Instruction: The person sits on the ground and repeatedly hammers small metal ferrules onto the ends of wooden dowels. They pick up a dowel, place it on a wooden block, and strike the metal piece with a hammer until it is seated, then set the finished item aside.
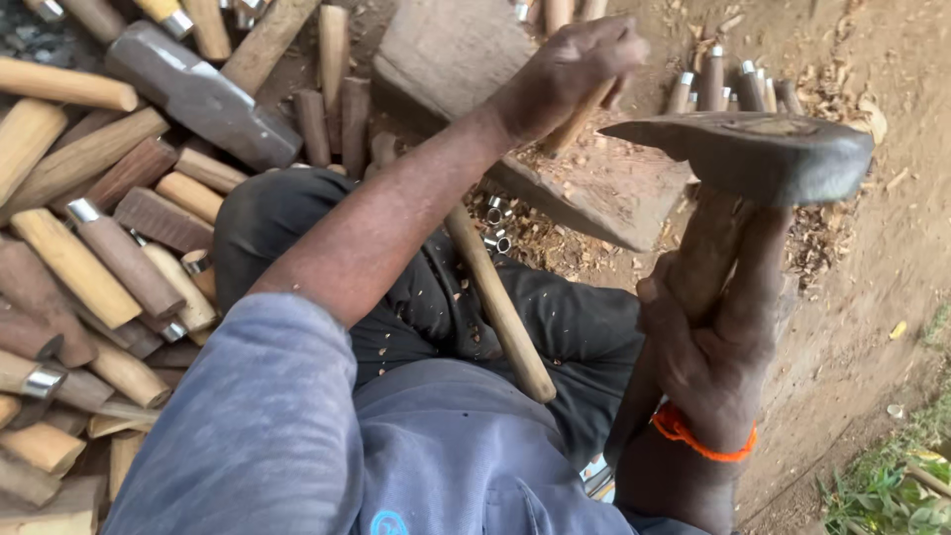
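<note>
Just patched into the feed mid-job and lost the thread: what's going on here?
A seated person is working wood on a block set on bare ground. The left hand holds a wooden stick upright on the block. The right hand grips a hatchet by its wooden handle, head raised above the block. A long wooden handle lies across the lap. A pile of wooden handles and a sledgehammer head lie on the person's left.
</note>
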